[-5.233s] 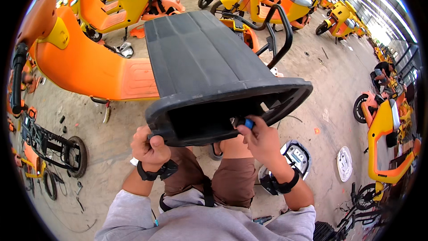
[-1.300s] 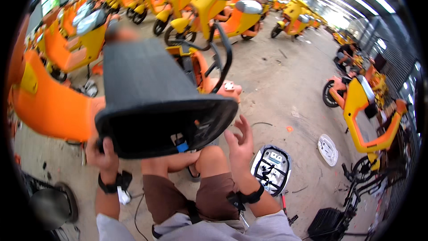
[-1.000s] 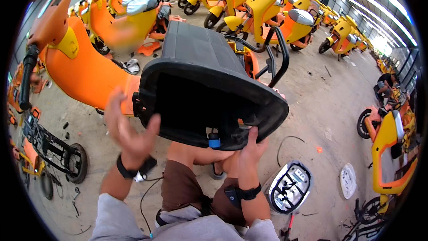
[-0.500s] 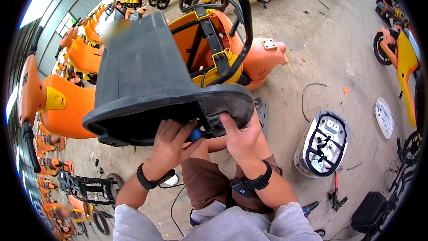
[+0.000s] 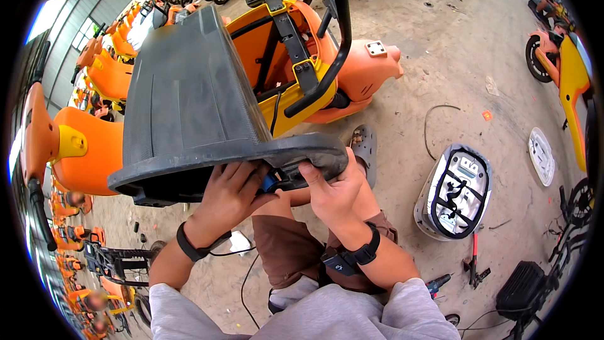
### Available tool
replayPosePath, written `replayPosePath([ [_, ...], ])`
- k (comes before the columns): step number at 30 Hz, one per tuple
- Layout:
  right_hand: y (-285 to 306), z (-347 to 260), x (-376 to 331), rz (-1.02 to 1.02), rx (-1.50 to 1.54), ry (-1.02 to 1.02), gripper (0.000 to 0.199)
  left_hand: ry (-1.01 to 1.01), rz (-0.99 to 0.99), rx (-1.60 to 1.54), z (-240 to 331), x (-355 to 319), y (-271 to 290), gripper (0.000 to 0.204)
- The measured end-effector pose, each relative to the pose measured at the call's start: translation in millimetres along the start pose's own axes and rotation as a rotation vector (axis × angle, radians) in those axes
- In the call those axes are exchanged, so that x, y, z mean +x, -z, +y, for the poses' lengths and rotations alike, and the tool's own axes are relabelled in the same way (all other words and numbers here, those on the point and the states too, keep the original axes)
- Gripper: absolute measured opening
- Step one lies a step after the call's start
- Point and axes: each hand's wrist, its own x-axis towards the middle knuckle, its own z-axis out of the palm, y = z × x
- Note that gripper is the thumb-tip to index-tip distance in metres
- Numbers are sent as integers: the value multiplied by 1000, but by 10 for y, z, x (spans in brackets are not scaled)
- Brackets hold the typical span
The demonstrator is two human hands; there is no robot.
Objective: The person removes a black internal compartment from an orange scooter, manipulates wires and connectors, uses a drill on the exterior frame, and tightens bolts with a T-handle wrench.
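A big black plastic tub (image 5: 182, 88) is tipped on its side in front of me, its wide-rimmed opening toward me. My right hand (image 5: 333, 192) grips the right end of its rim, thumb on the inner face and the other fingers mostly hidden behind. At the opening, my left hand (image 5: 229, 195) is closed with bent fingers, the fingertips partly hidden inside. A small blue part (image 5: 269, 182) shows between its index finger and thumb; its exact kind is not visible. Behind the tub stands an orange and yellow scooter body (image 5: 302, 69) with a black tube frame.
On the floor to my right lie a white oval shell with black straps (image 5: 456, 192), a red-handled tool (image 5: 475, 258), a power drill (image 5: 438, 283) and a white oval cover (image 5: 541, 157). A black crate (image 5: 521, 286) is at lower right. Parked scooters line both sides.
The tub has shifted slightly left, its rim tilting so less of the opening shows. Both hands have moved left with it, keeping their places on the tub and the blue part.
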Motion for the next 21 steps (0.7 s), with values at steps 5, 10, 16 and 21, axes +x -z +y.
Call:
replayPosePath([
  [5, -1, 12, 6, 17, 32, -27, 31, -20, -14, 40, -13, 38, 54, 50],
  [10, -3, -15, 1, 5, 8, -5, 29, -53, 79, 144, -43, 38, -51, 44],
  [16, 8, -2, -8, -23, -14, 41, 27, 80, 190, 123, 48, -63, -244, 44],
  [21, 7, -33, -3, -23, -7, 57, 26, 168, 296, 142, 169, 15, -224, 34],
])
